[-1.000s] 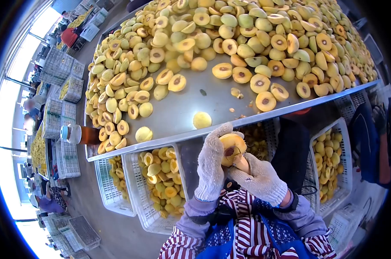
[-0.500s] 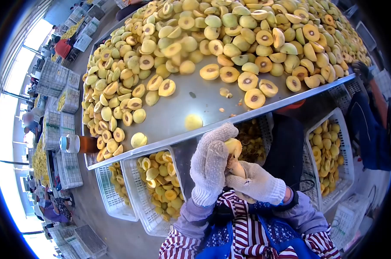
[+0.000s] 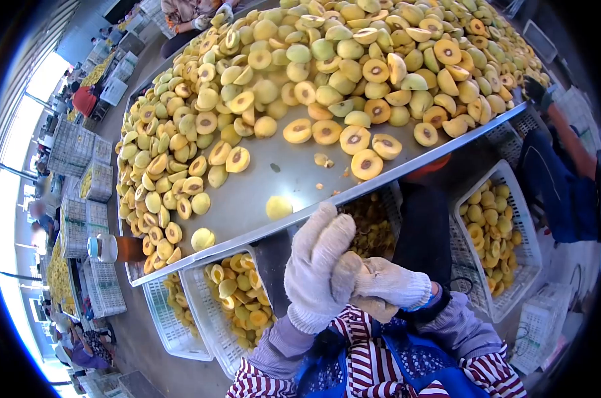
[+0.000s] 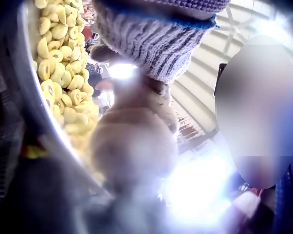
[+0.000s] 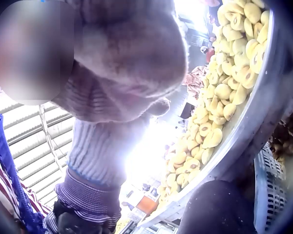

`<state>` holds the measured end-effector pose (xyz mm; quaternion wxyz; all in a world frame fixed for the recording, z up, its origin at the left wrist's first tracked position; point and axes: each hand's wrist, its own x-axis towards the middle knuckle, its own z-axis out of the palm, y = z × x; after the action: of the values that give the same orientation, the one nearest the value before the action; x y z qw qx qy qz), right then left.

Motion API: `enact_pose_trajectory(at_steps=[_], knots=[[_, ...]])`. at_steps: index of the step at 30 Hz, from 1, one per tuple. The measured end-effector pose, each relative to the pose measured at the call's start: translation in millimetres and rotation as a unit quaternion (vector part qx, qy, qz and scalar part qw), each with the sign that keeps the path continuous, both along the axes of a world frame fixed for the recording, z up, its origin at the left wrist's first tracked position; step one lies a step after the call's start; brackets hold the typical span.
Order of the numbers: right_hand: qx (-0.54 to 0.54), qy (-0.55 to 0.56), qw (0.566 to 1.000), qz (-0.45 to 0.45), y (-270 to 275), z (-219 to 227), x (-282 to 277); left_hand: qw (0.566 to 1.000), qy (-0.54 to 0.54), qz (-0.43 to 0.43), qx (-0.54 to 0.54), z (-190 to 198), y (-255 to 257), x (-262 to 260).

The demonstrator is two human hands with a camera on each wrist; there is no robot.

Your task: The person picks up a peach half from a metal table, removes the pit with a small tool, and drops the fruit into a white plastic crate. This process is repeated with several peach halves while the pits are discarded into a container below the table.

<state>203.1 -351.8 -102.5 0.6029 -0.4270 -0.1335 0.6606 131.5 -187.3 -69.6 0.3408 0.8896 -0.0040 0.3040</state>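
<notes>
Both hands wear pale knitted gloves and meet in front of the body, just off the near edge of the metal table [image 3: 247,179]. Fingers of the left hand [image 3: 319,265] point up, its thumb against the right hand. The right hand [image 3: 392,284] lies sideways with its fingertips at the left thumb. Whatever is between them is hidden, and I cannot tell what either hand holds. Halved yellow peaches [image 3: 367,164], many with brown pit centres, heap the table beyond. One lone peach half [image 3: 278,207] lies near the rim. Both wrist views show mostly blurred glove.
Crates of peach halves stand under the near edge, at left [image 3: 237,295] and right [image 3: 493,232]. Another crate [image 3: 373,225] below the hands holds darker scraps. A jar of amber liquid [image 3: 115,249] sits at the table's left corner. Other people's gloved hands [image 3: 538,91] show around the table.
A peach half with a brown centre, showing between the hands earlier, has gone from sight. The hands have turned and closed together. The head view has shifted, moving the table leftward and down.
</notes>
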Motion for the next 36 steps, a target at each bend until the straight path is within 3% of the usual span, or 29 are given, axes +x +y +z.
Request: enact_pose_trajectory(at_steps=[1, 2, 3, 6, 9, 11, 12, 13, 16, 17, 20, 21, 22, 23, 24, 25, 26, 28, 29, 32, 36], knots=[[-0.004, 0.019, 1.0, 0.0, 4, 6, 1, 0.996, -0.01, 0.028, -0.081, 3, -6, 5], [-0.008, 0.038, 0.999, 0.0, 8, 12, 2, 0.995, 0.024, 0.034, -0.096, 3, -6, 9], [0.006, -0.09, 0.996, -0.015, 10, 17, 2, 0.991, 0.06, 0.04, -0.111, 4, -5, 11], [-0.028, 0.004, 0.998, -0.063, 10, 9, -5, 0.99, 0.102, 0.041, -0.091, 10, -4, 20], [-0.028, 0.049, 0.998, -0.029, 2, -2, 0, 0.995, 0.1, 0.024, -0.002, 13, -5, 23], [-0.004, 0.131, 0.991, -0.025, -1, 1, -1, 0.979, 0.155, 0.002, -0.134, 10, -5, 24], [-0.009, 0.114, 0.993, -0.034, -2, 8, 0, 0.963, 0.181, -0.004, -0.198, 9, -3, 24], [-0.015, 0.099, 0.994, -0.039, 0, 23, 1, 0.864, 0.265, -0.072, -0.423, 28, 5, 27], [0.0, 0.042, 0.999, -0.021, 0, 22, 0, 0.787, 0.255, -0.14, -0.543, 21, 11, 21], [0.009, 0.022, 1.0, -0.01, 0, 18, -2, 0.776, 0.256, -0.121, -0.563, 28, 6, 18], [0.005, 0.082, 0.996, -0.026, 0, 23, -5, 0.912, 0.224, -0.042, -0.342, 26, -2, 14], [-0.011, 0.064, 0.997, -0.044, 1, 14, -10, 0.91, 0.196, -0.028, -0.365, 24, -6, 14], [0.081, 0.22, 0.972, -0.006, 1, -1, -14, 0.944, 0.158, -0.03, -0.287, 20, -8, 14], [0.171, 0.365, 0.915, 0.031, 2, -15, -15, 0.971, 0.117, -0.032, -0.206, 16, -7, 15], [0.221, 0.426, 0.877, 0.032, 3, -22, -19, 0.989, 0.074, -0.035, -0.124, 13, -7, 17], [0.268, 0.487, 0.83, 0.039, 5, -26, -22, 0.993, 0.063, -0.047, -0.092, 19, -8, 19], [0.309, 0.543, 0.779, 0.054, 8, -27, -25, 0.978, 0.105, -0.073, -0.164, 22, -7, 21], [0.248, 0.457, 0.853, 0.041, 0, -23, -22, 0.925, 0.191, -0.118, -0.307, 25, -4, 19], [0.26, 0.49, 0.831, 0.045, 0, -24, -23, 0.889, 0.225, -0.147, -0.371, 19, 0, 21], [0.291, 0.553, 0.779, 0.055, 1, -35, -28, 0.81, 0.162, -0.244, -0.509, 12, -2, 21], [0.262, 0.595, 0.759, 0.04, -10, -37, -32, 0.853, 0.125, -0.245, -0.444, 4, -6, 20]])
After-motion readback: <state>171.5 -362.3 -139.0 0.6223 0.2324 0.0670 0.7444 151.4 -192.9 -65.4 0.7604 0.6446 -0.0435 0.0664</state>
